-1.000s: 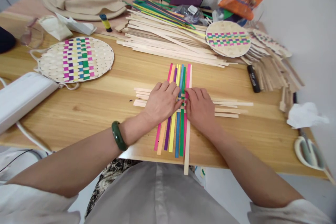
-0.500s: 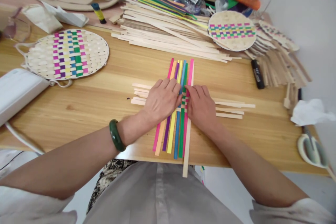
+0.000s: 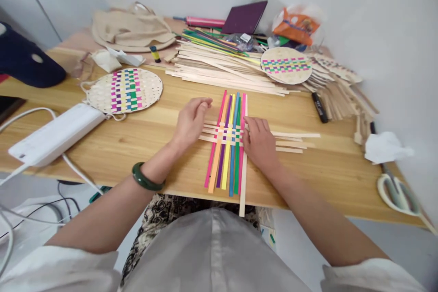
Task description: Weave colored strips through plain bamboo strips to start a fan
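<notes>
On the table in front of me is a small weave of coloured strips [image 3: 225, 159], pink, orange, purple, yellow, blue and green, crossed by several pale flat strips [image 3: 289, 135]. A longer pale strip [image 3: 243, 182] runs along its right edge, its near end past the table edge. My right hand [image 3: 262, 143] is closed at that edge, fingertips and thumb on the pale strip. My left hand [image 3: 190, 121], with a green bangle on the wrist, is raised over the left ends of the crossing strips. Its fingers are loosely bent, with nothing visible in them.
A finished oval woven piece [image 3: 150, 89] lies left, beside a white power strip [image 3: 56, 134]. Another woven oval [image 3: 286, 73] rests near a pile of pale strips [image 3: 219, 66]. At right are a black marker [image 3: 319, 107], crumpled tissue [image 3: 386, 147] and scissors [image 3: 398, 195].
My left hand has lifted off the weave and moved left, uncovering the checkered crossing. My right hand stays at the right edge. The view has tilted up and shows more at the left.
</notes>
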A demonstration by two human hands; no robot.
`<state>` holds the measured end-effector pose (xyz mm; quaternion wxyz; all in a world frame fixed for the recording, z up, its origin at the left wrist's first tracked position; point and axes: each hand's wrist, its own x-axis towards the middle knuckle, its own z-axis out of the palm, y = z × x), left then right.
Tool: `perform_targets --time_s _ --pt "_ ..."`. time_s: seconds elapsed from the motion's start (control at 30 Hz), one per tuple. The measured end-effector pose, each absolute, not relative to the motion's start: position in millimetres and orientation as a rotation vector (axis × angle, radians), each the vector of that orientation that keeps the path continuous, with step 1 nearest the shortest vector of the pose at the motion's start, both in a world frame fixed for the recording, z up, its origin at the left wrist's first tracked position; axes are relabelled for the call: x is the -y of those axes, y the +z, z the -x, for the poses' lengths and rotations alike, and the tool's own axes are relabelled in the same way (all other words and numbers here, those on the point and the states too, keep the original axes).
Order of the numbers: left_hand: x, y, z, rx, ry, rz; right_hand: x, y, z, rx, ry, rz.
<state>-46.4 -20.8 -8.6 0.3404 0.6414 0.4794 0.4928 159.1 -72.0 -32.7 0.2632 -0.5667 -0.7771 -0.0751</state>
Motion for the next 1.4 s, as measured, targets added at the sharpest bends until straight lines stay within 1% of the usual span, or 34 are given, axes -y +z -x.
perform_targets --time_s 0.13,0.23,0.3,0.4,0.47,0.53,0.7,1.4 --pt "23.3 -2.4 57.2 -1.079 1.186 -1.486 70.6 -36.2 -159.0 2.073 -0.167 1.510" --pt "18.4 -5.2 56.5 -0.999 1.141 -1.219 67.8 -40.1 -162.6 1.938 0.066 1.470" --pt "13.3 -7.8 56.1 -0.974 1.141 -0.995 64.3 -42.4 -167.3 1.685 0.330 1.417" --pt "9.0 -8.8 58.0 -0.947 1.210 -0.742 56.8 -43.4 -176.1 1.101 0.705 1.232" --pt "8.9 -8.1 60.1 -0.938 1.270 -0.627 52.0 -42.1 -181.6 0.806 0.844 1.093" --pt "9.8 -7.2 61.5 -0.928 1.307 -0.551 48.8 -39.7 -185.7 0.671 0.920 1.020" --pt "11.8 -6.4 60.8 -0.898 1.315 -0.522 48.9 -34.8 -188.3 0.556 0.989 1.002" --pt "10.3 -12.6 61.4 -0.903 1.288 -0.658 51.4 -32.5 -180.0 0.634 0.950 1.005"
